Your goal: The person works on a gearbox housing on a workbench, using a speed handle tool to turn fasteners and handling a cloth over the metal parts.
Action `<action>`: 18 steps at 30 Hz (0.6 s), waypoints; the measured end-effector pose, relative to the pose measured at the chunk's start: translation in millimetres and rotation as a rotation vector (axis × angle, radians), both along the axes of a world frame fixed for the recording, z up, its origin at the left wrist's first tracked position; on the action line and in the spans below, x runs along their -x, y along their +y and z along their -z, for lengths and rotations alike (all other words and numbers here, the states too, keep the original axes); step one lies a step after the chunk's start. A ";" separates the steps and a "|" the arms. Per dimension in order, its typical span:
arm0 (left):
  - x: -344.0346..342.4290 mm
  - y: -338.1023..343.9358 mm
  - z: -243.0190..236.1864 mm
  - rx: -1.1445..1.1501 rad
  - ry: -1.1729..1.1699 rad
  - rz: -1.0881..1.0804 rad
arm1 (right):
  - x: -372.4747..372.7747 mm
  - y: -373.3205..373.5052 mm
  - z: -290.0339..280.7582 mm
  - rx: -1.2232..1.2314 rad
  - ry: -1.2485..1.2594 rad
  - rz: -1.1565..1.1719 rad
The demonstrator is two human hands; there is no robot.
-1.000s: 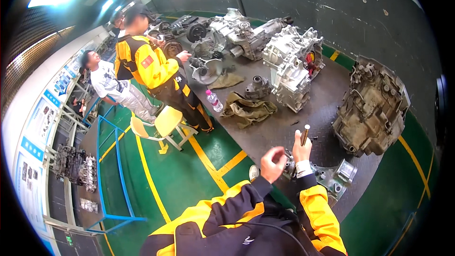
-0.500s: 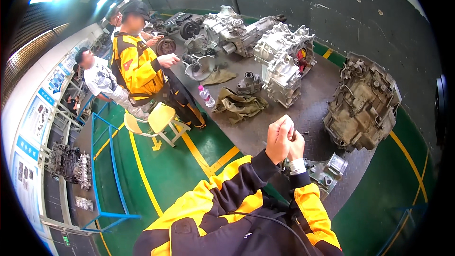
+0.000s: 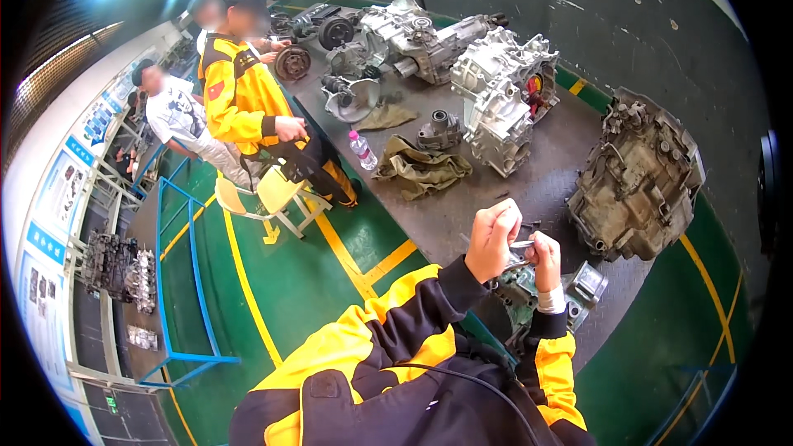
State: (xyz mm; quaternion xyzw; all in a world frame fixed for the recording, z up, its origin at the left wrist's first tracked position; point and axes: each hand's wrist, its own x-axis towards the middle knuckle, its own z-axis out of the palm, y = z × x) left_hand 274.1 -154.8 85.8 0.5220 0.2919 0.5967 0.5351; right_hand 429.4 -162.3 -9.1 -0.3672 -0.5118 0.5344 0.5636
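Metal piece [image 3: 522, 244]: slim, pale, raised above the surface [image 3: 541, 198] near its near edge; spans the gap between both hands. Exact shape too small to tell.
Right hand [image 3: 544, 261]: grip narrow, fingers drawn in on the piece's right end; probably a fingertip hold because the part is thin.
Left hand [image 3: 494, 241]: fingers curled, grip narrow at the piece's left end; cannot tell whether it pinches or merely touches. Facing the other hand likely steadies the piece from both sides.
Casting [image 3: 519, 289]: on the surface below the hands, by the near edge, presumably for easy reach.
Dirty case [image 3: 636, 182]: at the right edge, hollow side up; its broad body probably keeps it stable.
Silver case [image 3: 504, 99]: farther in from the near edge, standing apart from the dirty case.
Cloth [image 3: 421, 169]: crumpled near the left edge, beside the bottle [image 3: 362, 151]; seemingly laid down loosely.
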 end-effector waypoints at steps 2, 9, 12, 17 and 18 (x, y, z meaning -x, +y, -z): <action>4.7 2.9 -0.2 0.010 0.007 0.002 | 2.5 -9.1 3.2 0.076 -0.083 0.046; -0.4 5.0 -6.9 0.058 0.013 0.264 | 27.9 -69.6 20.6 0.152 0.073 -0.541; -7.0 -4.3 -6.9 0.074 0.053 0.260 | 56.7 -67.7 2.7 -0.103 -0.200 -0.350; -8.8 -13.2 -11.5 -0.007 0.113 0.237 | 69.0 -24.4 27.5 -0.448 -0.393 -0.140; -7.8 -14.3 -10.1 -0.060 0.150 0.220 | 67.1 -16.6 12.5 -0.436 -0.388 -0.080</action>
